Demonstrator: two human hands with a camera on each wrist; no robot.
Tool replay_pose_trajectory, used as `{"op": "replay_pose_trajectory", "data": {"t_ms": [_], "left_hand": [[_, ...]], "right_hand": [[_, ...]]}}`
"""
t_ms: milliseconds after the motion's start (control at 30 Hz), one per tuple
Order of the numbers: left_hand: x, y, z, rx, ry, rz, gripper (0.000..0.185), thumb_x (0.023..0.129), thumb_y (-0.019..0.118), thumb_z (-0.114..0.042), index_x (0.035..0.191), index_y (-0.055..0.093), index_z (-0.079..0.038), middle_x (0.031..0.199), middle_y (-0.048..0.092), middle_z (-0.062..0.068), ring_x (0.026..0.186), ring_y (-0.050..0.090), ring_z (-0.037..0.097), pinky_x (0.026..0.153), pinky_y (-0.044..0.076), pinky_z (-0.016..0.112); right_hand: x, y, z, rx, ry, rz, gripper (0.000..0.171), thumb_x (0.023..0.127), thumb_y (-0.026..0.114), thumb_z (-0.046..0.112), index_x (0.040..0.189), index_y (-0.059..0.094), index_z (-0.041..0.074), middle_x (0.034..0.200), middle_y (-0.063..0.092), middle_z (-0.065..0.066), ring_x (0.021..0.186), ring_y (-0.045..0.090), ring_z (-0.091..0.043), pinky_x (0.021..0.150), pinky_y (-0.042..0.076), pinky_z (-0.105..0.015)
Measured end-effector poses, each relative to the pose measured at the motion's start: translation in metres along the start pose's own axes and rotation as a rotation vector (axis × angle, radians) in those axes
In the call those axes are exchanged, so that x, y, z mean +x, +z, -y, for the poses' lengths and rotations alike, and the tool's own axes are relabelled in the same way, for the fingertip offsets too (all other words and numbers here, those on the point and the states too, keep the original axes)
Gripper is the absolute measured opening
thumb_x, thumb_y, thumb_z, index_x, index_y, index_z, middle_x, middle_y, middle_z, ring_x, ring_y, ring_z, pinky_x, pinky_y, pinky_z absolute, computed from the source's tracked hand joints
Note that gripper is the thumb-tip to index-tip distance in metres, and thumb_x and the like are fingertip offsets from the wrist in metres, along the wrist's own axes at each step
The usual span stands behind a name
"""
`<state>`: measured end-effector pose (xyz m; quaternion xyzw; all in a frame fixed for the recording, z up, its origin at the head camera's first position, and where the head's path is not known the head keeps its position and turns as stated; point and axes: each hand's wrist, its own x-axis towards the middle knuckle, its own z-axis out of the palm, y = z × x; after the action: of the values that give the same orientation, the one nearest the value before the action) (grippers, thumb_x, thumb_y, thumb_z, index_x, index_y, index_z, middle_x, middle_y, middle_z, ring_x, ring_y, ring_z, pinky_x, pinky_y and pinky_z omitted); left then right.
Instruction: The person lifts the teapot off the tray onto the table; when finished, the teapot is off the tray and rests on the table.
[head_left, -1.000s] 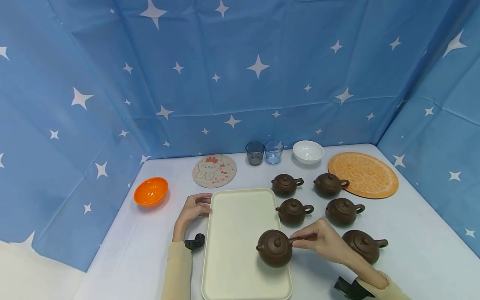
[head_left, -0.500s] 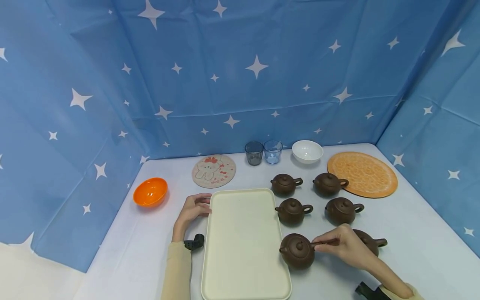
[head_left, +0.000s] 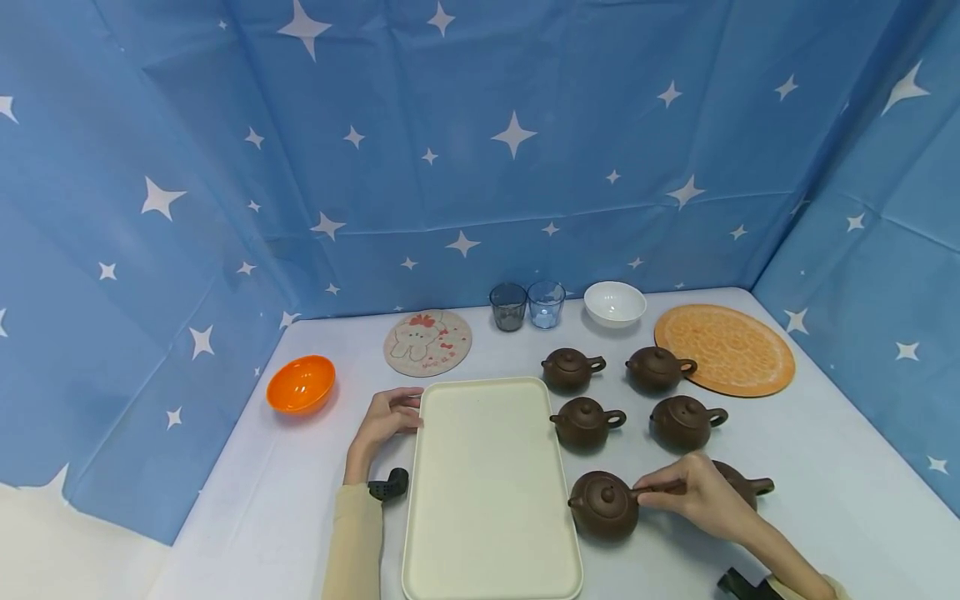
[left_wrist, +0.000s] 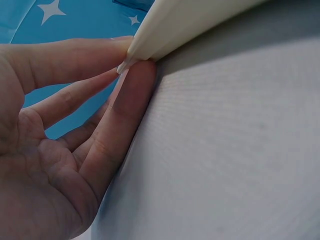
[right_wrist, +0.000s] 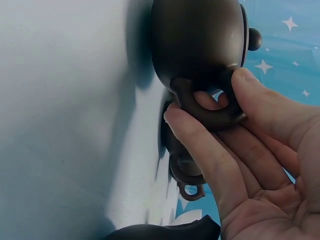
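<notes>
While the right hand is pinching the handle of a brown clay teapot, thumb and fingers curled round the loop, that pot is sitting on the white surface just beside the right edge of the cream tray. The tray is holding nothing. The left hand is lying relaxed, fingertips touching the tray's left rim, gripping nothing. Five more brown teapots are standing right of the tray, lids on. At the back, a grey glass, a clear glass, a white bowl and an orange bowl are looking empty.
</notes>
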<state>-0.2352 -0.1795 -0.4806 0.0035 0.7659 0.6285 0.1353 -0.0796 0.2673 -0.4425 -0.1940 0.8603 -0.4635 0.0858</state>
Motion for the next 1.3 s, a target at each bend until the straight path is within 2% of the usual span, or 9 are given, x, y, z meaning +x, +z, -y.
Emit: {"op": "replay_pose_trajectory", "data": {"t_ms": [333,467,533,700,833,1133,1300], "left_hand": [[-0.003,0.003,0.003,0.019,0.024,-0.038,0.056,0.072,0.067,0.015,0.126,0.057,0.007,0.107,0.061,0.022,0.075,0.063,0.017,0.068,0.061,0.034],[-0.002,0.004,0.003,0.017,0.028,-0.033,0.056,0.072,0.068,0.014,0.126,0.057,0.006,0.107,0.061,0.022,0.075,0.063,0.016,0.069,0.061,0.034],[-0.007,0.004,-0.004,0.011,0.026,-0.015,0.056,0.072,0.067,0.014,0.127,0.055,0.008,0.109,0.06,0.025,0.075,0.063,0.016,0.069,0.061,0.034],[-0.006,0.004,-0.005,0.015,0.023,-0.01,0.057,0.073,0.067,0.014,0.127,0.055,0.009,0.109,0.06,0.026,0.075,0.063,0.016,0.069,0.061,0.033],[-0.001,0.004,0.002,0.021,0.029,-0.029,0.056,0.072,0.068,0.013,0.126,0.057,0.007,0.107,0.061,0.022,0.075,0.064,0.016,0.068,0.061,0.033],[-0.002,0.003,0.002,0.02,0.039,-0.013,0.057,0.072,0.068,0.013,0.127,0.055,0.009,0.109,0.06,0.023,0.076,0.063,0.015,0.07,0.061,0.034],[-0.004,0.003,-0.002,0.055,0.035,-0.044,0.056,0.071,0.066,0.014,0.126,0.057,0.006,0.106,0.061,0.021,0.075,0.063,0.016,0.068,0.06,0.033]], "right_hand": [[0.001,0.001,-0.001,-0.003,0.039,0.028,0.017,0.082,0.074,0.018,0.092,0.076,0.005,0.088,0.075,-0.001,0.08,0.067,-0.003,0.064,0.058,-0.022],[0.002,0.001,0.0,-0.016,0.048,0.036,0.015,0.082,0.074,0.015,0.092,0.076,0.004,0.088,0.074,-0.003,0.079,0.067,-0.003,0.064,0.058,-0.021],[0.002,0.001,0.0,-0.023,0.053,0.041,0.015,0.083,0.073,0.014,0.093,0.076,0.004,0.087,0.074,-0.003,0.079,0.067,-0.003,0.064,0.057,-0.021],[0.002,0.001,0.002,-0.047,0.074,0.053,0.015,0.082,0.074,0.015,0.092,0.076,0.005,0.087,0.074,-0.001,0.079,0.067,-0.003,0.063,0.057,-0.02],[0.001,0.001,0.004,-0.069,0.087,0.057,0.014,0.082,0.074,0.016,0.092,0.076,0.006,0.086,0.074,0.0,0.078,0.066,-0.003,0.063,0.056,-0.02],[0.002,0.0,0.007,-0.112,0.068,0.057,0.016,0.082,0.074,0.019,0.092,0.076,0.006,0.086,0.074,0.0,0.079,0.067,-0.004,0.063,0.056,-0.019],[0.005,0.001,0.01,-0.154,0.061,0.054,0.019,0.083,0.074,0.023,0.094,0.076,0.007,0.089,0.074,0.001,0.083,0.068,-0.005,0.065,0.056,-0.019]]}}
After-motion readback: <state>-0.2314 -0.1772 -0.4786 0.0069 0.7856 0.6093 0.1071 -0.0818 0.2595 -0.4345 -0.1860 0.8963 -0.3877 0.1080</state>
